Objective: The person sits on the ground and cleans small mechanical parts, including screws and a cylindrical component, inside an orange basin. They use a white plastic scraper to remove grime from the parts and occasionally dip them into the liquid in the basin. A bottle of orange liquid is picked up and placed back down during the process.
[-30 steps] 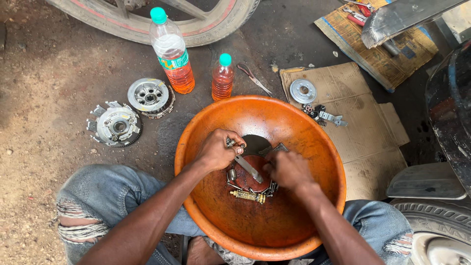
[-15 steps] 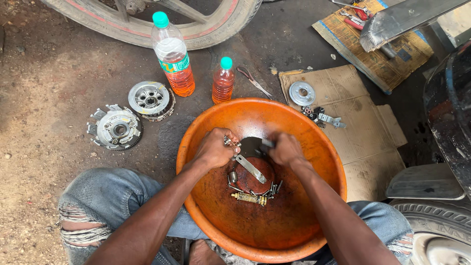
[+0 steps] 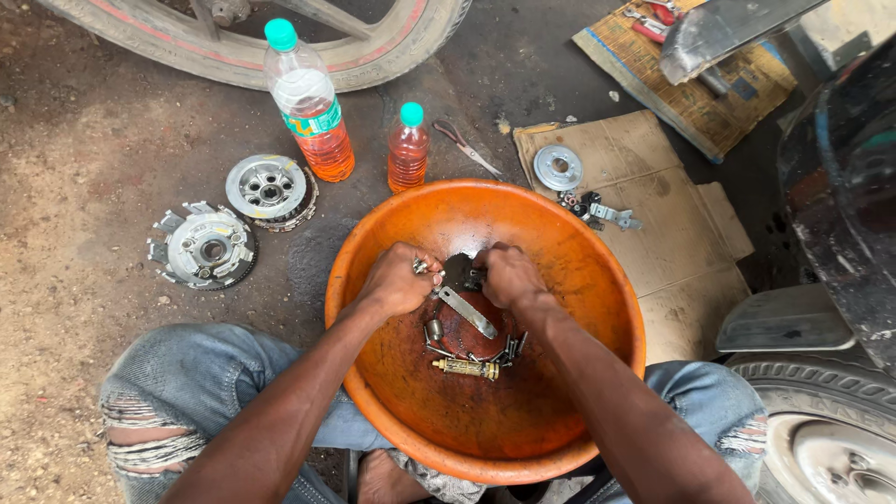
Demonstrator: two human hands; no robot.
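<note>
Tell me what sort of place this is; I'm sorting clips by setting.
Probably an open-air motorcycle repair spot on bare ground. A spoked wheel lies nearby, clutch parts sit in the dirt, and both hands wash small metal parts in an orange basin.

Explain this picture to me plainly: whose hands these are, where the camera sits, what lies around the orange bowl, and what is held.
No machine here: a person's two bare hands, filmed by a camera on that person's head, looking down. Both reach into a large round orange plastic basin on the ground. The left hand pinches a small metal part; the right hand is closed on something dark that I cannot make out. A flat grey metal lever and a small brass-coloured cylinder lie in the basin. Beside it stand two green-capped plastic bottles of orange liquid, and two round toothed metal discs lie on the dirt.
</note>
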